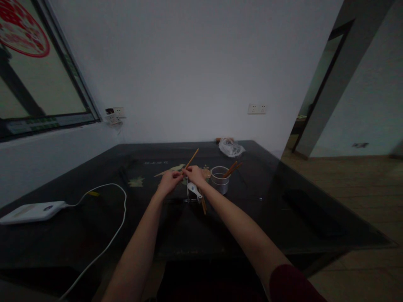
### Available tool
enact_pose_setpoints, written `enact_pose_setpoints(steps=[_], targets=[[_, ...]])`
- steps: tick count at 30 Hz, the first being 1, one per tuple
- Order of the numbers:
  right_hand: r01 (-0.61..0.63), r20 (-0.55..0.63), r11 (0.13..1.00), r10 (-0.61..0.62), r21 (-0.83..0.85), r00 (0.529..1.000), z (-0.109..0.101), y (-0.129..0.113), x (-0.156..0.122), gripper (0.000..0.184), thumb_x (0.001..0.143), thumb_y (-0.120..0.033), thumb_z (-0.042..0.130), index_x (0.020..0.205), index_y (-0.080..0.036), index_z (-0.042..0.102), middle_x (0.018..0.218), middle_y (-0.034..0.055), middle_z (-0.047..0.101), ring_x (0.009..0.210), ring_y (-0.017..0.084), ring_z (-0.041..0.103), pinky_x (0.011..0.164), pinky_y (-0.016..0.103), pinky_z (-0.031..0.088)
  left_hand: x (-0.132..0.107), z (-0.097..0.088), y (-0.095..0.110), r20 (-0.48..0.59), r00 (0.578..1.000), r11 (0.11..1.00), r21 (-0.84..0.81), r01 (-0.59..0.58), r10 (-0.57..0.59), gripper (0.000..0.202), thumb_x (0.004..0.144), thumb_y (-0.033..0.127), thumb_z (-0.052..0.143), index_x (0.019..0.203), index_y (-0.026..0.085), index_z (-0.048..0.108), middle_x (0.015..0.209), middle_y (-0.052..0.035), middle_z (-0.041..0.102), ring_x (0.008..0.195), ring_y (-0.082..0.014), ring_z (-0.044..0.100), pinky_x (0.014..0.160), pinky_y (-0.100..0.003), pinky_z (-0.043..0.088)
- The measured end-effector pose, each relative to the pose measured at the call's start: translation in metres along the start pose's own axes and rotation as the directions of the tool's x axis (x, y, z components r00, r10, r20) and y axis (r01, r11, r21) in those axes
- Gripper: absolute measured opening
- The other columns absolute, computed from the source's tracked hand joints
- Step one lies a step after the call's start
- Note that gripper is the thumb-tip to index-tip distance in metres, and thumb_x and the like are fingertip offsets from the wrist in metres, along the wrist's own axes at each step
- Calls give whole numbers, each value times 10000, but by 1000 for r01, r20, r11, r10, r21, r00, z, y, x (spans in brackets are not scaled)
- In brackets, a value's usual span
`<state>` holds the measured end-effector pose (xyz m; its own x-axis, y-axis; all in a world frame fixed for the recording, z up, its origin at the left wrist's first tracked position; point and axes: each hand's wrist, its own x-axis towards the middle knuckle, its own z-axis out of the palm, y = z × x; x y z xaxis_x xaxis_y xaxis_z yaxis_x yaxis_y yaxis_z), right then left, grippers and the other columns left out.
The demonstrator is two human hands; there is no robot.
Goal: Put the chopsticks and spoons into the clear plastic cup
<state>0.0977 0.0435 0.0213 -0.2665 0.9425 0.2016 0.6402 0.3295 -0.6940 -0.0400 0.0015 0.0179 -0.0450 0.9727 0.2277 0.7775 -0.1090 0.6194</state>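
Observation:
Both hands meet over the middle of the dark table point(252, 222). My right hand point(194, 174) is closed round a chopstick point(192, 157), which slants up and to the right. The fingers of my left hand point(171, 180) pinch at the chopstick's lower end, close against the right fingertips. Just below the hands is a white spoon point(194, 190) with a blue mark. More chopsticks point(203, 205) lie beside it, partly hidden by my right forearm. Right of my right hand stands a metal cup point(219, 184) with several chopsticks point(233, 168) leaning out of it.
A crumpled clear plastic bag point(231, 147) lies near the wall. At the left is a white power bank point(33, 212) with a white cable point(125, 205) curving across the table. A dark flat object point(311, 212) rests at the right. Wall sockets point(257, 109) are behind.

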Motion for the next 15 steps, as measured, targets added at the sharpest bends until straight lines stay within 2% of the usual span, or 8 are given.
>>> enact_pose_setpoints(steps=[4,7,11,15], targets=[[108,-136,968,-79,224,988,-15,-13,-4,275,858,-338,529,844,-115,691,780,31,689,717,120,599,606,178,399,-7,-7,20,-92,990,961,-249,-123,102,370,769,394,562,978,119,695,928,-80,726,844,-205,665,753,-266,498],[260,-187,912,-209,316,960,-39,-24,-19,232,849,-300,547,850,-111,682,765,17,670,701,110,574,621,183,398,-16,-16,39,-121,983,916,-361,-173,138,424,754,423,578,996,92,687,970,-107,717,838,-210,666,759,-281,512],[430,-224,863,-379,264,898,-83,-40,-50,203,837,-285,577,823,-113,684,744,20,647,709,117,556,640,203,391,-31,-32,72,-159,958,866,-412,-283,237,434,743,472,603,969,115,702,950,-87,724,870,-217,660,796,-302,516],[516,-250,840,-470,167,847,-132,-57,-83,171,837,-279,583,840,-140,682,768,19,630,732,120,549,661,224,397,-45,-50,114,-189,912,815,-409,-411,365,307,734,405,651,884,146,718,881,-53,730,815,-189,661,777,-289,519]])
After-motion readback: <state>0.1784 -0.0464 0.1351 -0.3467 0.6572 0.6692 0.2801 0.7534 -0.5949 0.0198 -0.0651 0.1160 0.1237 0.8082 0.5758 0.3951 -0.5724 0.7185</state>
